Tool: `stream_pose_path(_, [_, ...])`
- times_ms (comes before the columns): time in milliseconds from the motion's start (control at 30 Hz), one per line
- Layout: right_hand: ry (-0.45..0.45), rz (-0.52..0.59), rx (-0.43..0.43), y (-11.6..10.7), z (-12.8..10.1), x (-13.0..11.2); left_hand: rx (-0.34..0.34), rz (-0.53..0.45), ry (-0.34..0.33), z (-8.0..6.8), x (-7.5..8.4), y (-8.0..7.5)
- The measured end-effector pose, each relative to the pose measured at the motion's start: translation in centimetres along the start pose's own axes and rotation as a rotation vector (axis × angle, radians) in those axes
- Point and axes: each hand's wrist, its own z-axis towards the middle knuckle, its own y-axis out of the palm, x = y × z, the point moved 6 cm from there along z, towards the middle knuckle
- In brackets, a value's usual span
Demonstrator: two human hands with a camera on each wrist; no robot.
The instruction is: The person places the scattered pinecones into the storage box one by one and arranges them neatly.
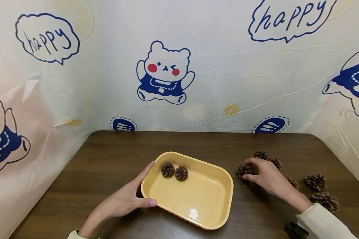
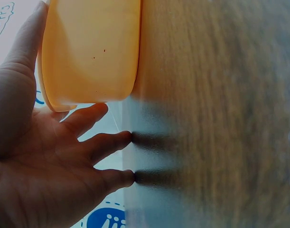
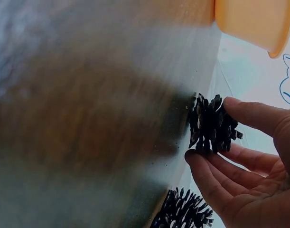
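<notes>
Pine cone (image 1: 243, 170) sits on the dark wooden table (image 1: 107, 156), pinched between the thumb and fingertips of the right hand (image 1: 264, 176) — the wrist view shows the thumb on one side and the fingers (image 3: 209, 178) curled under the other, so the hold is narrow and light, on the scale tips rather than around the body. Just left of that pinch is the yellow tray (image 1: 227, 194), with two cones (image 1: 175, 171) lying touching at its far left corner. Behind and to the right of the gripping hand lie the loose cones (image 1: 315, 181), one of them right by the knuckles.

The left hand (image 1: 127, 199) lies open against the tray's near-left corner, thumb along the rim and fingers straight, steadying it rather than clasping it.

The likeliest trouble is the pinch itself — scales are brittle and springy, so one could snap or slide and let the cone drop short of the tray. The wrist might also nudge the neighbouring cones and roll them. With only a flat hand on it, the tray could skid if bumped.
</notes>
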Motion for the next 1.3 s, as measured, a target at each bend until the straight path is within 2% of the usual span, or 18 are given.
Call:
stream_pose_path(533, [-0.045, -0.034, 0.027, -0.4, -0.1, -0.7, -0.001, 0.004, -0.009, 0.0, 0.1, -0.1])
stream_pose_path(900, [-0.083, -0.006, 0.053, -0.9, -0.4, -1.8, 0.009, -0.001, 0.011, 0.0, 0.1, 0.0])
stream_pose_path(1300, [-0.093, 0.012, 0.095, -1.5, -0.7, -3.4, 0.006, 0.004, -0.005, 0.1, 0.1, 0.0])
